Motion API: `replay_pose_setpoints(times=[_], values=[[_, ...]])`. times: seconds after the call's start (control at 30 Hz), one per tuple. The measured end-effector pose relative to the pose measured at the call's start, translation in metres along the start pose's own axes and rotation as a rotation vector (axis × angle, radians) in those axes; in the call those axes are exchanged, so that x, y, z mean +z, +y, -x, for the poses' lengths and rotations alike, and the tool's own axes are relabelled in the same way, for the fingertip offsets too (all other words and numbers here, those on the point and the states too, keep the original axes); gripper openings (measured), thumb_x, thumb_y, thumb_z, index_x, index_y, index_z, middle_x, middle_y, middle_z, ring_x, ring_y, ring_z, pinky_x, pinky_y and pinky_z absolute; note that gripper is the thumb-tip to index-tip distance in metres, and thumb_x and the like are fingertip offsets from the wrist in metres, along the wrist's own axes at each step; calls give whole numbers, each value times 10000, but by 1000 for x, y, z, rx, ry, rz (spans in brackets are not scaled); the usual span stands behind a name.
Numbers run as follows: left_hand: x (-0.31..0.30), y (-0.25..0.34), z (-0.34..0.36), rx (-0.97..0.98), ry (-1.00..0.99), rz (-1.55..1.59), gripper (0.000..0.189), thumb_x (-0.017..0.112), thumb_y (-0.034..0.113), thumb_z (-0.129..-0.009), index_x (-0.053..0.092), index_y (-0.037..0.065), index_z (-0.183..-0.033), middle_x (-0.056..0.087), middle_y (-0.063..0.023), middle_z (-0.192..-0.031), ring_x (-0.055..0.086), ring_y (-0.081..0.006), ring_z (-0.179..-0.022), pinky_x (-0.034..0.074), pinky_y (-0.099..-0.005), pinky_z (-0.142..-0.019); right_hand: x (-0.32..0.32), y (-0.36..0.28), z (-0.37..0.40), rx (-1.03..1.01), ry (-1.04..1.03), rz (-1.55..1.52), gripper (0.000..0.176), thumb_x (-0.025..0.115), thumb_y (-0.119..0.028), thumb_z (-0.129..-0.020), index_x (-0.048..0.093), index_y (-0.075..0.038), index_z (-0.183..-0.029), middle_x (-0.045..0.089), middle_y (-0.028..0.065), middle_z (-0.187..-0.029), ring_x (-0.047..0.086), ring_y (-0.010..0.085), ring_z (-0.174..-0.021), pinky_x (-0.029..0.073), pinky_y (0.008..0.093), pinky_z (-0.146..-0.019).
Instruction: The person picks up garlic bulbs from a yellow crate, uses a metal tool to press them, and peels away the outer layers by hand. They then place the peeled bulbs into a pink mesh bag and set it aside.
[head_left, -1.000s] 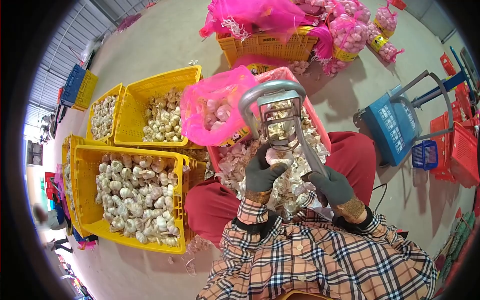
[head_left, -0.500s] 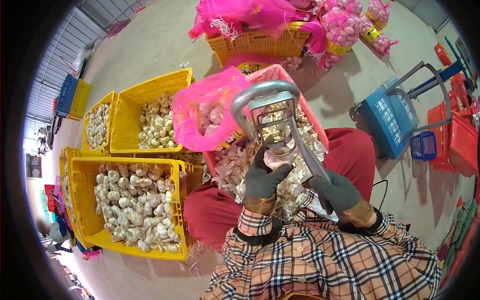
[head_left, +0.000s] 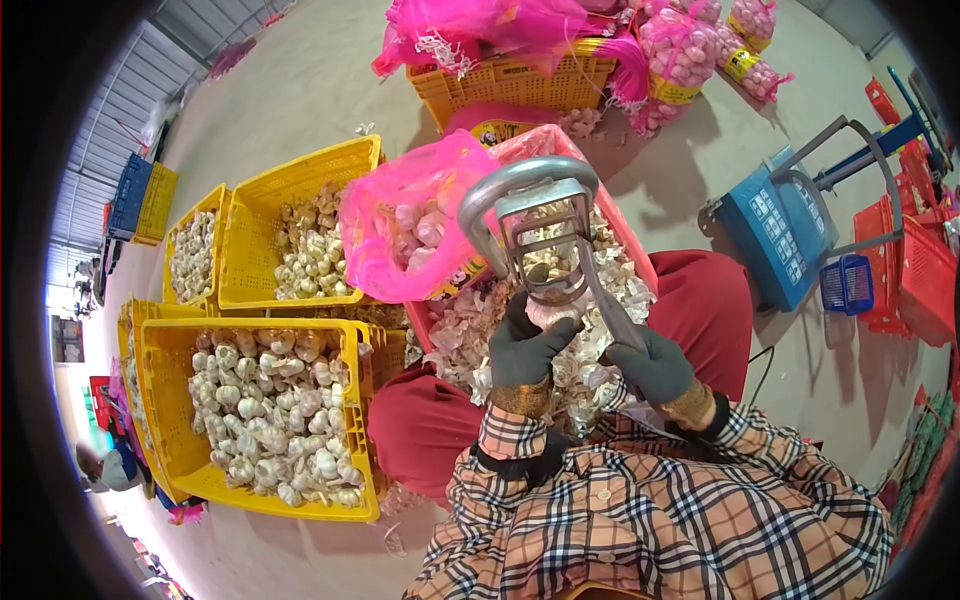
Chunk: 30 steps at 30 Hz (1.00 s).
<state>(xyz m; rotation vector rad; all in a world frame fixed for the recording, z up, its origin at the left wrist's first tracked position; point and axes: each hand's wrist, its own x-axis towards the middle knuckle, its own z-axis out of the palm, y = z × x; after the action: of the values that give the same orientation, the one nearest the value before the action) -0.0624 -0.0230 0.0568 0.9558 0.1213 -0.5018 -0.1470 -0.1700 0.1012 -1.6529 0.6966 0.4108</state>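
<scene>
My gloved left hand (head_left: 524, 350) is closed on a pinkish-white garlic bulb (head_left: 554, 312), held at the lower end of a grey metal lever tool (head_left: 530, 180) with a rounded top and an open frame. My gloved right hand (head_left: 655, 368) wraps round the tool's long handle (head_left: 615, 318). Beneath both hands is a pink-red crate (head_left: 632, 240), lined with plastic and full of loose garlic skins (head_left: 585, 395). A pink mesh bag (head_left: 385, 195) with garlic bulbs inside rests at the crate's left side. Whether the tool touches the bulb is hard to make out.
Yellow crates of garlic bulbs (head_left: 265, 415) stand to my left. Ahead, a yellow crate (head_left: 510, 85) carries pink mesh bags, beside filled garlic bags (head_left: 680, 60). On the right are a blue platform scale (head_left: 775, 235), a small blue basket (head_left: 846, 286) and red crates (head_left: 925, 280).
My right hand and the tool's handle have swung a little to the left, closer to my left hand. The left hand keeps its hold on the bulb.
</scene>
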Motion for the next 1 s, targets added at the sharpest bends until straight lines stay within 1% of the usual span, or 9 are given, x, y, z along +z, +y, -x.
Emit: replay_pose_setpoints(times=[0.17, 0.33, 0.4, 0.47, 0.6, 0.67, 0.8, 0.93, 1.0], values=[[-6, -5, -8, 40, -27, -27, 475, 623, -109, -712, 489, -26, -1161, 561, -106, -1080, 571, -180, -938, 488, -295, -807, 7, 55, -73, -459, 56, -7, 287, 626, -310, -798, 571, -51, -909, 548, 48, -687, 496, 109, -639, 425, 279, -597], [-15, -17, -5, 103, -31, -141, 602, 658, -69, -703, 416, 6, -1250, 542, -104, -1104, 544, -170, -978, 463, -290, -840, -9, 30, -57, -512, 65, 292, 343, 613, -359, -805, 545, -44, -921, 558, 107, -765, 549, 196, -712, 428, 329, -666], [-15, -17, 7, 238, -150, -181, 676, 686, -48, -680, 379, 8, -1280, 512, -105, -1157, 519, -176, -1028, 443, -289, -872, -8, 19, -37, -1068, 697, 815, 372, 580, -386, -832, 533, -25, -908, 506, 96, -740, 521, 199, -667, 417, 298, -620], [-15, -16, 25, 218, -124, -207, 690, 700, -45, -657, 390, 3, -1271, 489, -103, -1197, 500, -181, -1062, 423, -291, -897, 2, 21, -10, -956, 577, 731, 381, 545, -395, -851, 530, -20, -912, 529, 129, -803, 535, 251, -718, 421, 335, -636], [-9, -26, 60, 175, -218, -120, 770, 716, -113, -595, 376, -15, -1279, 511, -119, -1188, 506, -187, -1069, 449, -295, -886, 25, 21, 7, -357, -190, 10, 354, 547, -344, -851, 519, -36, -1024, 552, 122, -772, 576, 229, -703, 453, 362, -599], [-12, -24, 73, 164, -207, -189, 770, 751, -59, -587, 386, -24, -1263, 500, -113, -1206, 506, -223, -1081, 427, -316, -914, 22, 33, -2, -1243, 34, 817, 339, 555, -255, -831, 497, -76, -1114, 568, 120, -731, 580, 259, -624, 455, 348, -531], [-16, -26, 87, 162, -242, -126, 755, 732, -36, -628, 356, -8, -1282, 496, -117, -1200, 510, -230, -1072, 441, -310, -895, 30, 44, -7, -1114, -24, 613, 346, 558, -202, -798, 502, -104, -1125, 567, 106, -697, 576, 281, -585, 450, 340, -498], [-9, -45, 87, 547, -170, -299, 552, 610, 67, -789, 342, 37, -1271, 551, -82, -1041, 568, -177, -864, 488, -260, -742, 46, 52, -8, -1124, 185, 662, 372, 569, -180, -758, 507, -101, -1116, 540, 81, -662, 577, 253, -597, 450, 356, -491], [-8, -39, 89, 169, -20, -49, 448, 577, 229, -848, 401, 28, -1207, 575, -114, -892, 565, -182, -750, 491, -260, -634, 53, 54, -2, -1169, 302, 788, 353, 566, -171, -755, 524, -92, -1097, 538, 63, -629, 558, 235, -532, 445, 340, -463]])
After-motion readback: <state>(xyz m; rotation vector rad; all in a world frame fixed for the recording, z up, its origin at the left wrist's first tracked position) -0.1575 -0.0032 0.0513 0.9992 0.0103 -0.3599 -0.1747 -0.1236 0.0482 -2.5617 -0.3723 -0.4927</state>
